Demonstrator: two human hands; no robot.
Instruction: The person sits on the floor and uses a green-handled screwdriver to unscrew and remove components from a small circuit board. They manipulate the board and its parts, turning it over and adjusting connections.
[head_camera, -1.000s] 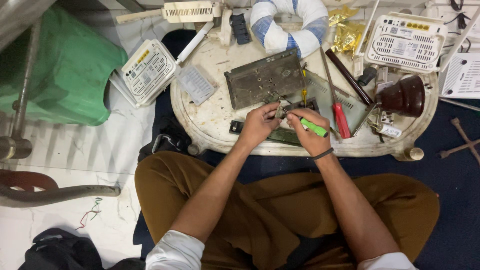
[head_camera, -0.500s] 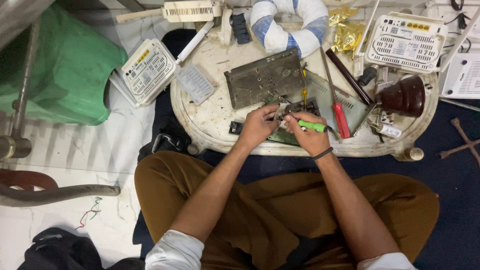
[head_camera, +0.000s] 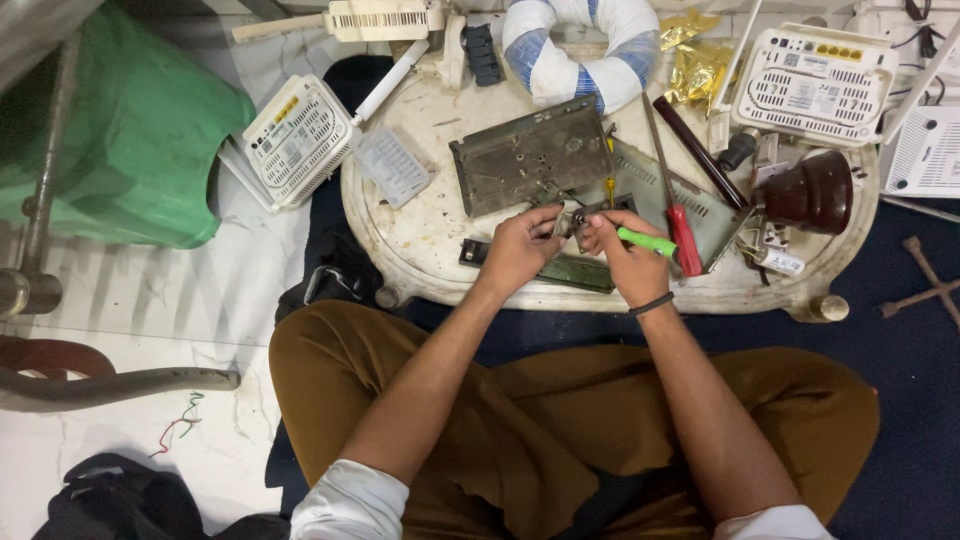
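Note:
I sit cross-legged at a low white oval table (head_camera: 420, 250). My left hand (head_camera: 520, 250) pinches a small dark metal part (head_camera: 578, 217) between thumb and fingers. My right hand (head_camera: 628, 262) grips a green-handled screwdriver (head_camera: 647, 241), its tip hidden at the small part. Both hands meet just in front of a grey metal plate (head_camera: 530, 155) lying on the table. A black band circles my right wrist.
A red-handled screwdriver (head_camera: 682, 238) lies right of my hands, beside a dark brown pot-shaped piece (head_camera: 815, 192). White router boxes (head_camera: 297, 140) (head_camera: 815, 85) sit left and at the back right. A blue-white ring cushion (head_camera: 580, 45) and a green bag (head_camera: 130, 150) lie farther off.
Both hands have stayed at the small part; the fingers shifted only slightly and the green screwdriver tilted a little.

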